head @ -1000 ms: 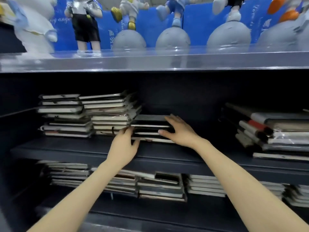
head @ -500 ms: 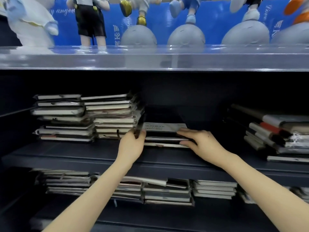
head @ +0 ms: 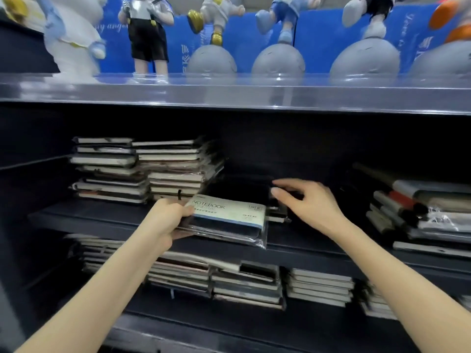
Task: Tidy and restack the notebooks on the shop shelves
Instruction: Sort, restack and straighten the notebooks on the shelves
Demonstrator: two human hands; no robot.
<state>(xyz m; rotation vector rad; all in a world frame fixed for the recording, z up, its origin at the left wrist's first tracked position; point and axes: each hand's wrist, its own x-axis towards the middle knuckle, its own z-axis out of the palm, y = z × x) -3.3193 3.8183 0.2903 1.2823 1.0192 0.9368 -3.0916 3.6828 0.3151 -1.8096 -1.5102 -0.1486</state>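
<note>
A: Why is the notebook [head: 229, 215] held off the shelf [head: 102, 220]?
B: It is gripped by the left hand [head: 169, 220], likely for restacking; the right hand [head: 311, 207] is held open, empty, beside the low pile [head: 277, 217] behind it.

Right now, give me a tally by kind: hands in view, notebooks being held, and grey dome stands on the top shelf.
Hands: 2, the left hand and the right hand
Held notebooks: 1, the wrapped notebook in the left hand
Grey dome stands: 4
Total: 7
</note>
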